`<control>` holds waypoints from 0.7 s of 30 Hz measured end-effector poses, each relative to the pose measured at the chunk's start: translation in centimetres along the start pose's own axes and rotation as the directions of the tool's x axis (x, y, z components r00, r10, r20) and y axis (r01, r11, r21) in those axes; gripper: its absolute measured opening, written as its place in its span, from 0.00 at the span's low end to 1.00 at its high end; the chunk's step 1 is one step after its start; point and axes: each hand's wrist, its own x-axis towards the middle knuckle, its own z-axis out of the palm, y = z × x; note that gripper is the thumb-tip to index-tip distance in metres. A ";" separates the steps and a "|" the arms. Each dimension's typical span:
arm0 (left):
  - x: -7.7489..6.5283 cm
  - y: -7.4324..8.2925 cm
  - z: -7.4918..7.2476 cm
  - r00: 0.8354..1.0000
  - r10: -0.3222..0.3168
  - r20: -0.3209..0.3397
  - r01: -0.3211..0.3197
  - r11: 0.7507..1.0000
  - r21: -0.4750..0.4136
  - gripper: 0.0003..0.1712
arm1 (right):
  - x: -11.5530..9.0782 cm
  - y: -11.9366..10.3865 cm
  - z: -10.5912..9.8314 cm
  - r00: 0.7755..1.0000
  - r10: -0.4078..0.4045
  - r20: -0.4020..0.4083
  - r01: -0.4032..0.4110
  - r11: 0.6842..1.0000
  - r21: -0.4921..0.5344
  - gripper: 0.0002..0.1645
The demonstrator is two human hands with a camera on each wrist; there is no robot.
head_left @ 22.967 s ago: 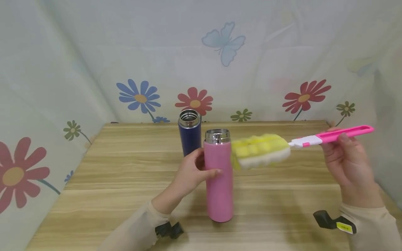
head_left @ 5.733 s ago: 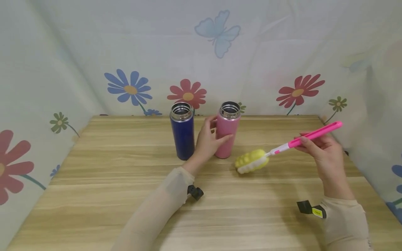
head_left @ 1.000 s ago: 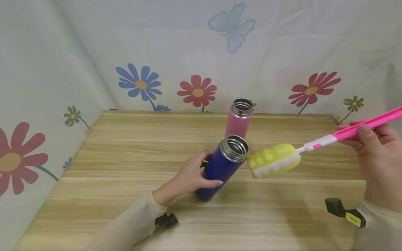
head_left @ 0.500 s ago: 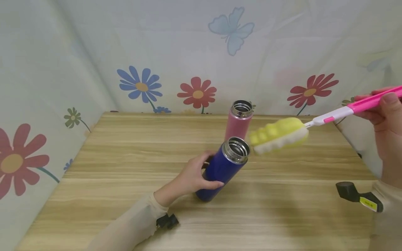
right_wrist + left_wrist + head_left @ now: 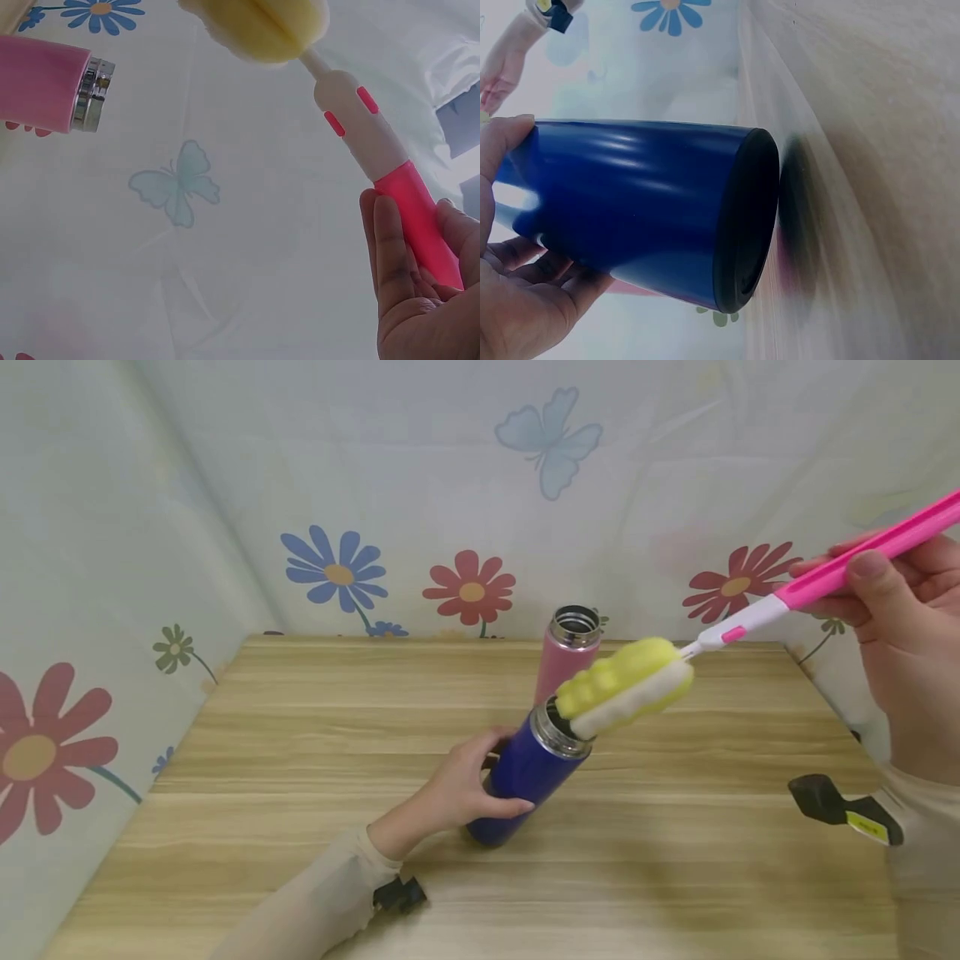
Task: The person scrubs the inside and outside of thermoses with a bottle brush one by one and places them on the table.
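My left hand (image 5: 457, 781) grips the body of a blue vacuum flask (image 5: 536, 768), which leans to the right with its steel mouth uncovered. In the left wrist view the flask's black base (image 5: 746, 221) is tipped close to the tabletop; whether its edge touches cannot be told. My right hand (image 5: 903, 627) holds the pink handle of a sponge bottle brush (image 5: 626, 681) between thumb and fingers. The yellow and white sponge slants down to the left, its tip at the flask's opening and partly hidden by the rim. Behind stands an uncapped pink flask (image 5: 564, 664).
Both flasks stand over a wood-grain table (image 5: 315, 760). Its back edge meets a white curtain (image 5: 375, 460) printed with flowers and a butterfly. A black wrist camera (image 5: 817, 797) juts from the right sleeve, and another wrist camera (image 5: 400, 893) from the left.
Earlier, the left hand held the pink flask, now set down at the back; it holds the blue one instead. Over the last second, the brush rose, then came left to the blue flask's mouth.
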 end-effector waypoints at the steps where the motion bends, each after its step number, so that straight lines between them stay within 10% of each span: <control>1: 0.0 0.0 0.0 1.000 0.002 0.003 -0.002 1.000 -0.001 0.43 | 0.0 0.0 0.2 1.000 0.003 0.011 -0.003 1.000 -0.018 0.09; 21: 0.3 -0.1 0.1 0.999 -0.011 0.034 0.012 1.000 -0.021 0.43 | -0.9 -1.7 2.9 0.961 0.087 0.264 -0.009 0.959 -0.282 0.16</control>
